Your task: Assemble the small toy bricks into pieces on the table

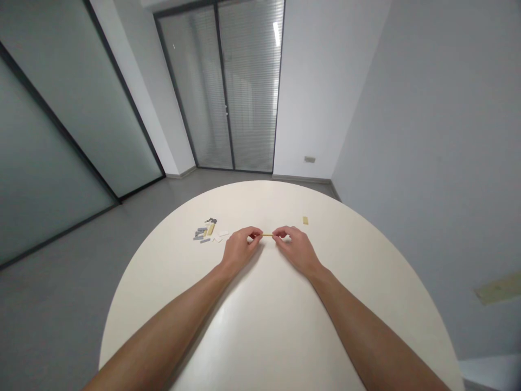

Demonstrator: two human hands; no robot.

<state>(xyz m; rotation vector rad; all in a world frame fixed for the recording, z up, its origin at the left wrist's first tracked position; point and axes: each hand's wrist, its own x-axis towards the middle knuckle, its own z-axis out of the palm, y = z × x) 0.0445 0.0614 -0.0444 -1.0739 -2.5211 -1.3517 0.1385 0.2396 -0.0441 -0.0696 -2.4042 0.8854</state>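
Observation:
Between my two hands, a thin yellow strip-like piece (pixel 267 235) is held level just above the table, seen edge-on. My left hand (pixel 243 242) pinches its left end with thumb and fingers. The right end is pinched the same way by my right hand (pixel 296 247). Fingertips cover both ends, so its full length is hidden. To the left of my left hand lies a loose group of small building pieces: grey bars (pixel 201 233), a yellow piece (pixel 210 229), white pieces (pixel 223 233) and tiny dark pieces (pixel 211 220).
The round white table (pixel 268 326) fills the lower middle. A small flat yellow piece (pixel 305 220) lies beyond my right hand. Behind the table stand a glass door with blinds (pixel 252 98) and frosted panels (pixel 81 70); a grey wall (pixel 439 152) runs along the right.

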